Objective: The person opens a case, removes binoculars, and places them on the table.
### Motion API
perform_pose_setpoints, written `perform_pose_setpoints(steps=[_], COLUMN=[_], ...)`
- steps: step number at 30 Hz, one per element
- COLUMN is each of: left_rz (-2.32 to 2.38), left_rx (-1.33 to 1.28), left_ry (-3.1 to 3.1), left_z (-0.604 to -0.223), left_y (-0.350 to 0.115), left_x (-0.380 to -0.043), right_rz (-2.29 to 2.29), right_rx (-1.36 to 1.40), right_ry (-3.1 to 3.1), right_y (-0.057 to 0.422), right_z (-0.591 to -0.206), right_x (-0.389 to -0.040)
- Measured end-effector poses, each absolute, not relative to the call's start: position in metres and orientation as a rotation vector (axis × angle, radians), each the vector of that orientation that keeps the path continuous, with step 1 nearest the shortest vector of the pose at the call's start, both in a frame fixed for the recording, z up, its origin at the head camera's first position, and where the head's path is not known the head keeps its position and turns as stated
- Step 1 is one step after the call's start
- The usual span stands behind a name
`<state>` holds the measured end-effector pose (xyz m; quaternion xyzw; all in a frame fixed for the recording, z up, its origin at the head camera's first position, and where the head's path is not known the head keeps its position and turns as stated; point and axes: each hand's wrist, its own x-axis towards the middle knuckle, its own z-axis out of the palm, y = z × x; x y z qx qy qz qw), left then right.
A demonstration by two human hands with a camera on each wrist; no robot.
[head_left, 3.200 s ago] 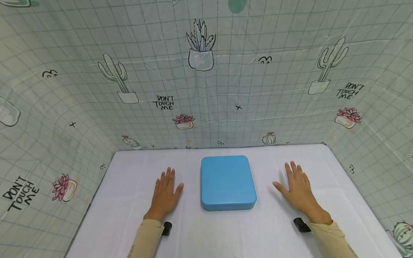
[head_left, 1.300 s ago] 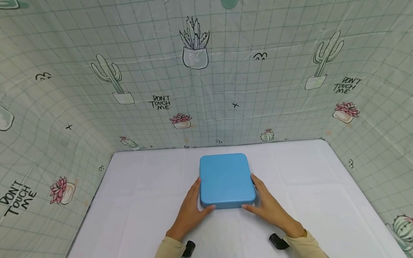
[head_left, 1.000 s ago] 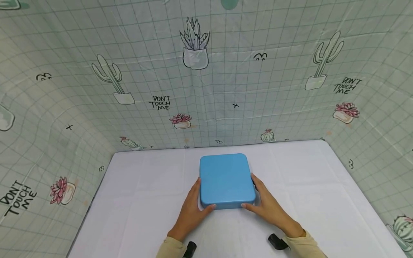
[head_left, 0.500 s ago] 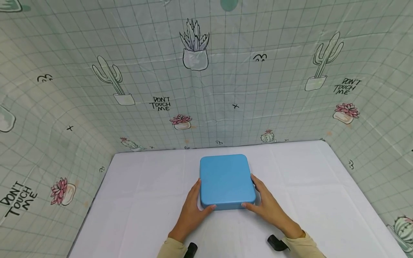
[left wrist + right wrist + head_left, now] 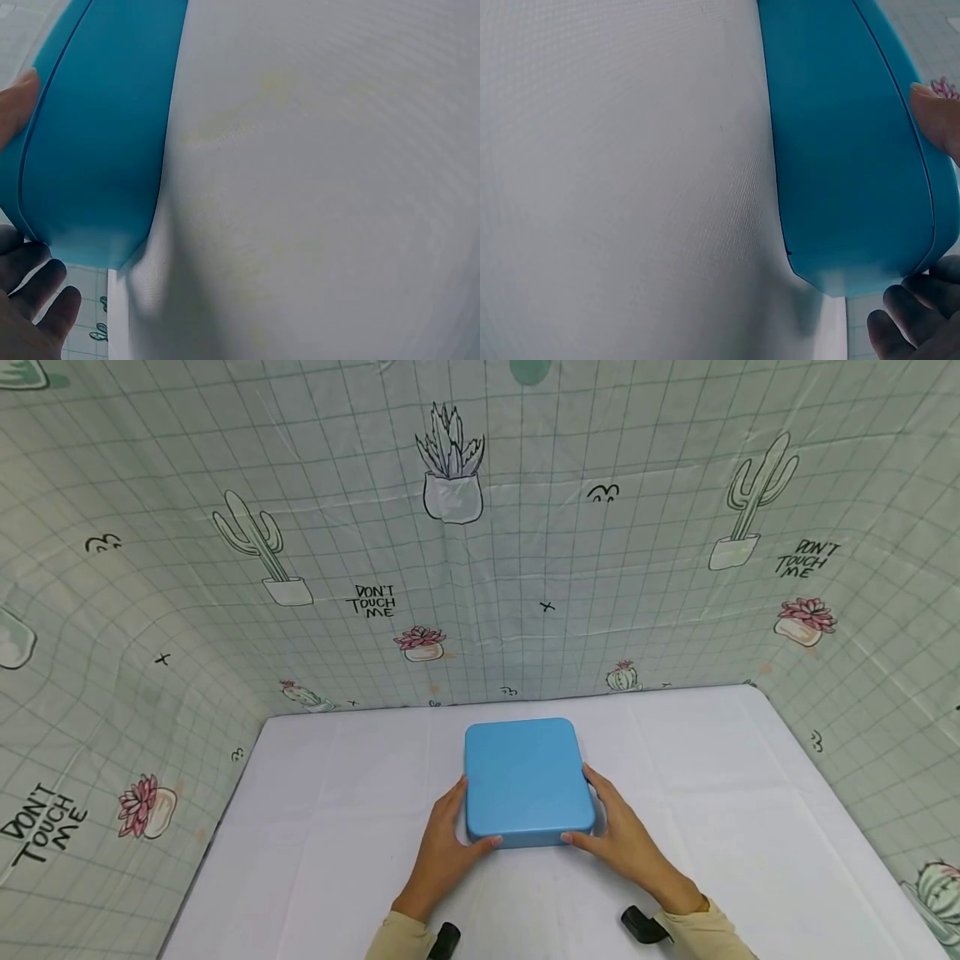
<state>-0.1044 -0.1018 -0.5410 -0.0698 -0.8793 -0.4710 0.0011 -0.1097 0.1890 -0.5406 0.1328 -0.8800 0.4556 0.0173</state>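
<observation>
I see the left hand [image 5: 444,850] and the right hand [image 5: 632,845] have come in from either side to pinch the near corners of the blue box [image 5: 528,781], which sits closed on the white tabletop [image 5: 337,802], so I judge it steadied but not lifted.

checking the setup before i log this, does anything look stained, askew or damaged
Faint yellowish patches show on the white tablecloth in the left wrist view, odd on otherwise plain fabric; stain or camera tint, I can't tell. The blue box looks shut and undamaged.
</observation>
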Motion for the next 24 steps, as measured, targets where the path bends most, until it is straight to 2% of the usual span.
perform_pose_setpoints(steps=[24], left_rz=[-1.726], left_rx=[-0.176], left_ry=[-2.591], left_z=[-0.534], left_y=[-0.0996], left_x=[-0.1024], right_rz=[1.459], right_rx=[0.386], right_ry=[-2.668], right_y=[0.1884], right_z=[-0.5348], right_x=[-0.1065])
